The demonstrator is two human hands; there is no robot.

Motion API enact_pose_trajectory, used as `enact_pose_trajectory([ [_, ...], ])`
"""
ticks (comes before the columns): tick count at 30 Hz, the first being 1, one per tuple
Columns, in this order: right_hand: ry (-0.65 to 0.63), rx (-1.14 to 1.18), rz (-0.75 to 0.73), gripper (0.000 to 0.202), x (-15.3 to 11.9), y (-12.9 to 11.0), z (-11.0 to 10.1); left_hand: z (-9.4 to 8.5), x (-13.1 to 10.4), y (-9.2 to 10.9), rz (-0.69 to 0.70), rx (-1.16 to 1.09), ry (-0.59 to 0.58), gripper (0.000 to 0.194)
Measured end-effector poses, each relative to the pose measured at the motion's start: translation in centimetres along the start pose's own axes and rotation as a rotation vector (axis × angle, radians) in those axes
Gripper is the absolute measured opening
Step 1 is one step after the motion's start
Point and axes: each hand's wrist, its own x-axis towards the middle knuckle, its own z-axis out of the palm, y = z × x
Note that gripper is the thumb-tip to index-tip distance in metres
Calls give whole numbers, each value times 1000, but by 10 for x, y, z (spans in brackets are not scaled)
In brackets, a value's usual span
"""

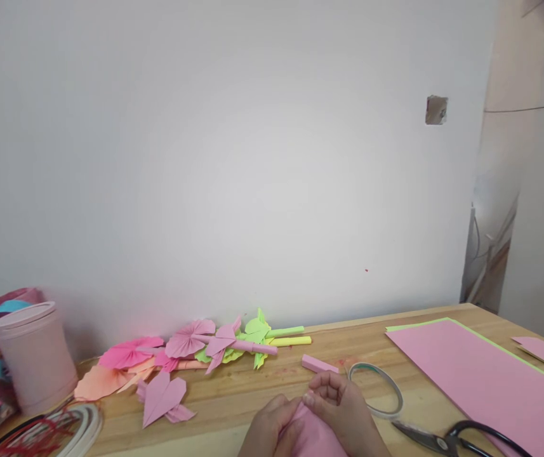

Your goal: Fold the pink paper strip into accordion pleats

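Observation:
Pink paper (317,437) is held between my two hands at the bottom middle of the view, its lower part cut off by the frame edge. My left hand (272,426) grips its left side, fingers curled. My right hand (341,406) pinches the top edge between thumb and fingertips. Just beyond the right hand lies a small pink folded paper strip (319,364). A roll of tape (376,390) stands out to the right, close to that hand, with black-handled scissors (443,439) nearer the bottom edge.
Several folded paper flowers (190,339) with rolled stems lie along the wall. A loose pink folded piece (164,398) sits in front. At left are a pink canister (36,358) and coiled white tubing (81,428). Pink sheets (481,374) cover the table's right side.

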Motion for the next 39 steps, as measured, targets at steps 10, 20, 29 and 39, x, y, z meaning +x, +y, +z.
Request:
enact_pose_trajectory([
  [10, -56, 122, 57, 34, 5, 16, -11, -8, 1, 4, 0, -120, 60, 25],
  [20, -35, 54, 8, 27, 4, 13, -9, -5, 0, -1, 29, -74, 36, 26],
  [29, -144, 71, 33, 27, -4, 2, -4, -8, 2, 7, 12, -162, 62, 27],
  [39, -160, -20, 3, 14, -7, -10, 2, -6, 0, -1, -54, -89, 135, 33],
])
